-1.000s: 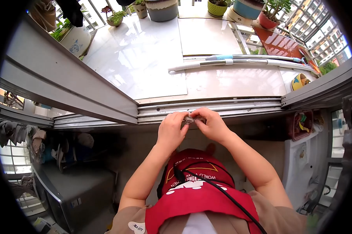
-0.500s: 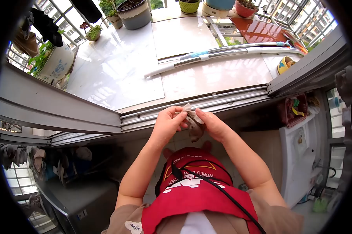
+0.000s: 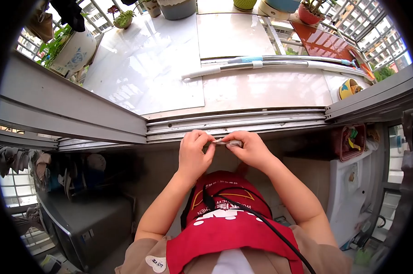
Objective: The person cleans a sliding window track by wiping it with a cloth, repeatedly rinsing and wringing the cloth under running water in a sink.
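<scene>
Both hands meet in front of the red apron (image 3: 234, 228), just at the near edge of the window track (image 3: 243, 121). Between them is a small, pale grey cloth (image 3: 234, 143), bunched up and mostly covered by fingers. My left hand (image 3: 195, 153) pinches its left end between thumb and fingertips. On the other side, my right hand (image 3: 252, 150) closes round the larger bunched part, thumb and index finger pressed together. Dirt shows along the metal rails of the track beyond the fingertips.
A metal pole (image 3: 270, 64) lies across the tiled ledge (image 3: 147, 68) outside. Potted plants line its far side, and a yellow pot (image 3: 348, 89) sits at right. A window frame (image 3: 74, 100) crosses the left. A red basket (image 3: 352, 141) rests by the white sink (image 3: 346, 182).
The cloth hung down with a brown-stained part showing; now it is gathered into a small bunch between the fingers. The view has shifted slightly, and both hands remain together.
</scene>
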The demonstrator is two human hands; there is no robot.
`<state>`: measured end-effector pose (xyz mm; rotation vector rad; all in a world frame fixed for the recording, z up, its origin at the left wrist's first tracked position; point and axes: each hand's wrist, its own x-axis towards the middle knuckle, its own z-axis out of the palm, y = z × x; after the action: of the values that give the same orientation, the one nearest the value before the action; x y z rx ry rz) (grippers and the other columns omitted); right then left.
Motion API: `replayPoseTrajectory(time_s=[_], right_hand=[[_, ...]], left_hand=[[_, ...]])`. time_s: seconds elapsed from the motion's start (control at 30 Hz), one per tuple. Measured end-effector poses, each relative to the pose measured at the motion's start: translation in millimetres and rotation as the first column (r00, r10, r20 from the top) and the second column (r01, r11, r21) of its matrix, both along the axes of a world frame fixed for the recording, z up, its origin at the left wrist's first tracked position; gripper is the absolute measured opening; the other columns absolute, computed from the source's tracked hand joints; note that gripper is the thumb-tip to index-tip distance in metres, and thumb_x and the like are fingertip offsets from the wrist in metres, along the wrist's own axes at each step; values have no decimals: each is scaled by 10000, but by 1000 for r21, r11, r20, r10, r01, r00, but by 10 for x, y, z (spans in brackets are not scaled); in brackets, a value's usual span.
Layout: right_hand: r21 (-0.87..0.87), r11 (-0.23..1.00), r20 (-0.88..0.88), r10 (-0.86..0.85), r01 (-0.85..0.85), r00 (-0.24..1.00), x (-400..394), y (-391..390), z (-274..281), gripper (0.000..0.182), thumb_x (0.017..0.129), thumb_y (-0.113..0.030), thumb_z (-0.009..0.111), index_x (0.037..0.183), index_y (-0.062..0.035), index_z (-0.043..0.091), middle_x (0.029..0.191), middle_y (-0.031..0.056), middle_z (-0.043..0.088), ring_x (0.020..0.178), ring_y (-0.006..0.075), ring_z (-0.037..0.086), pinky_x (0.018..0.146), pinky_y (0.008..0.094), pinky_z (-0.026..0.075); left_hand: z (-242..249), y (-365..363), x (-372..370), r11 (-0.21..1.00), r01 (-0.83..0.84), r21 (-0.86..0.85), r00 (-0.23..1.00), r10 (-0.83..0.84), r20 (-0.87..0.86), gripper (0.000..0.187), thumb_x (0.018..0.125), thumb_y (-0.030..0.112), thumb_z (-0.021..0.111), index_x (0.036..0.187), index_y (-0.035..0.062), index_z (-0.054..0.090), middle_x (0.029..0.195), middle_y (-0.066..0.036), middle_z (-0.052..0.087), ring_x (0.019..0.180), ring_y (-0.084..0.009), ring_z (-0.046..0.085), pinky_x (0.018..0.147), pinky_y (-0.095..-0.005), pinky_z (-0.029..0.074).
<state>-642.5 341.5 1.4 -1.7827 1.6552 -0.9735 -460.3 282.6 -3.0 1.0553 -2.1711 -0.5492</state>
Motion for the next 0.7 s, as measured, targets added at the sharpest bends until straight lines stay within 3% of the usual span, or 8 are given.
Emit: replayPoseTrajectory(time_s=[0.03, 0.17, 0.33, 0.4, 0.47, 0.57, 0.7], right_hand=[[48, 999, -192, 12, -3, 981, 36, -64, 120, 199, 759, -127, 695, 957, -145, 677, 813, 64, 587, 747, 257, 601, 639, 351, 486], [-21, 991, -387, 116, -135, 915, 54, -250, -25, 167, 746, -121, 686, 912, -134, 673, 843, 43, 556, 790, 256, 583, 666, 383, 481], [0, 977, -306, 201, -212, 930, 23, -295, 54, 168, 755, -129, 684, 923, -118, 670, 863, 50, 568, 789, 258, 590, 669, 371, 483], [3, 972, -254, 227, -234, 940, 21, -293, 86, 168, 760, -131, 683, 926, -109, 668, 864, 56, 573, 789, 258, 593, 672, 366, 484], [121, 977, -229, 198, -174, 953, 24, -288, 107, 153, 776, -130, 676, 924, -92, 662, 864, 74, 584, 796, 267, 600, 687, 364, 484], [132, 990, -214, 86, -58, 973, 45, -313, -11, 131, 790, -133, 671, 910, -80, 657, 850, 86, 587, 796, 277, 602, 698, 370, 482], [136, 988, -192, 101, -76, 976, 59, -366, 14, 136, 776, -107, 661, 907, -77, 642, 859, 89, 581, 812, 294, 596, 703, 382, 482]], left_hand=[[-36, -39, 9, 999, -49, -17, 997, 50, 66, 89, 719, 87, 678, 804, 99, 652, 894, -42, 586, 872, -252, 545, 784, -383, 419], [-124, -75, 65, 992, -123, 9, 980, 120, 160, 114, 715, 84, 678, 824, 108, 659, 942, -38, 593, 917, -248, 539, 814, -387, 406], [-124, -97, 87, 997, 60, -53, 998, -59, 27, 126, 732, 78, 675, 853, 108, 662, 940, -30, 614, 909, -230, 558, 785, -377, 412], [-184, -117, 99, 988, 133, -79, 990, -129, 55, 111, 737, 79, 676, 845, 97, 659, 884, -29, 605, 866, -228, 559, 776, -373, 413], [-132, -126, 104, 989, 124, -79, 989, -117, 93, 102, 739, 87, 678, 838, 96, 656, 857, -32, 596, 853, -231, 556, 768, -375, 412], [-51, -158, 90, 991, 113, -70, 981, -100, 168, 75, 747, 100, 674, 817, 97, 648, 812, -40, 579, 834, -237, 550, 753, -378, 409], [-65, -212, 54, 992, 110, -59, 963, -92, 254, 48, 760, 114, 663, 786, 98, 627, 809, -54, 577, 826, -252, 550, 739, -386, 409]])
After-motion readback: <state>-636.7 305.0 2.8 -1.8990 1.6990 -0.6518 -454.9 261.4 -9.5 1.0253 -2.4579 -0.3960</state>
